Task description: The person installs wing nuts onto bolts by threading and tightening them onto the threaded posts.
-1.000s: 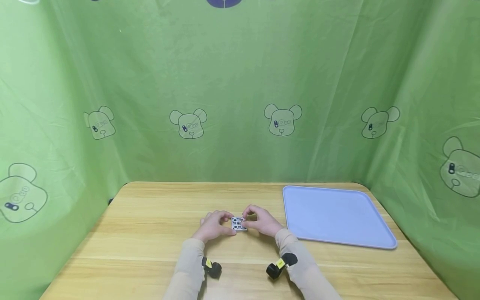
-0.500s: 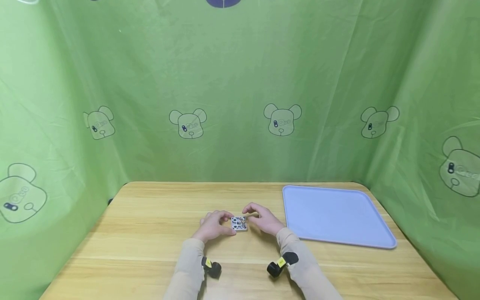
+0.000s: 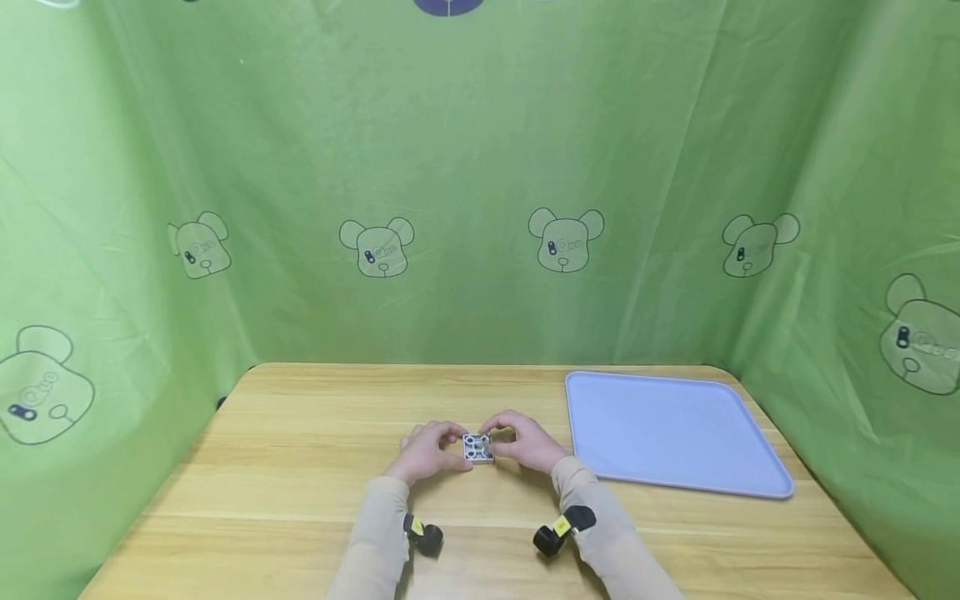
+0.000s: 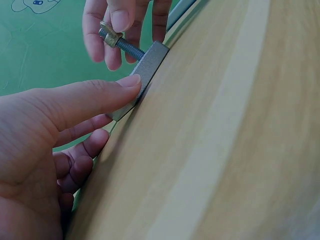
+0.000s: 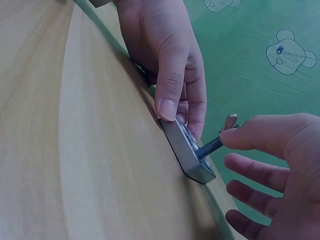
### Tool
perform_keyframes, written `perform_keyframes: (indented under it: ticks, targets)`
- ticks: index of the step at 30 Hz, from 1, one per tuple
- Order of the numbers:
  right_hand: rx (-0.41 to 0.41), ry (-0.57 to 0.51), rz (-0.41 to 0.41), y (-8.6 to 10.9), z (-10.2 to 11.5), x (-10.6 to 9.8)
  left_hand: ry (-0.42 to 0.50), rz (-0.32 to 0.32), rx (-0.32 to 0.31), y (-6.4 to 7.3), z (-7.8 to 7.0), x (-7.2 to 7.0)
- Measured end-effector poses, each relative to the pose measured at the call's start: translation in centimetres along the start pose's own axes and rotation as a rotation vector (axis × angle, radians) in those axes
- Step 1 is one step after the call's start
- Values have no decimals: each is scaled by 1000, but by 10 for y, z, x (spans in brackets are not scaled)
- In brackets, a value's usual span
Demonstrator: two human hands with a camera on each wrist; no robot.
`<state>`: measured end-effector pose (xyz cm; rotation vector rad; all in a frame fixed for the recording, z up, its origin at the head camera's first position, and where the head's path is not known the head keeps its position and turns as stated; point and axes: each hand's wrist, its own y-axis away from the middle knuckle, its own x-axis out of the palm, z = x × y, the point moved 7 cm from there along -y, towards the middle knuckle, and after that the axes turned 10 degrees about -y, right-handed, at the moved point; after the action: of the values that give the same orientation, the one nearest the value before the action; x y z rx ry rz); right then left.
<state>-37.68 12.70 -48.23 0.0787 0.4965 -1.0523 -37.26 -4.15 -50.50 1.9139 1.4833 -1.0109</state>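
Note:
A small square metal block [image 3: 472,448] with several round holes lies flat on the wooden table. My left hand [image 3: 426,454] grips its left side, thumb on the near edge and fingers at the far edge. Out of the block's right part rises a threaded bolt [image 5: 210,148], carrying a brass-coloured wing nut [image 4: 111,36] near its upper end. My right hand [image 3: 531,443] has thumb and fingers around this wing nut and pinches it. In the right wrist view a fingertip touches the nut's wing, while the other fingers are spread below.
A light blue tray [image 3: 667,429] lies to the right of my right hand on the wooden table [image 3: 315,483]. Green curtains [image 3: 480,167] with printed bear heads stand behind the table and at both sides.
Half a second ago my right thumb and fingers were spread apart from the wing nut; now they have closed around it again. The left hand and the block have stayed in place.

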Motion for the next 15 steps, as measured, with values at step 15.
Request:
perform_keyframes:
  ticks: [15]
  targets:
    - [49, 31, -64, 0, -2, 0, -12, -2, 2, 0, -1, 0]
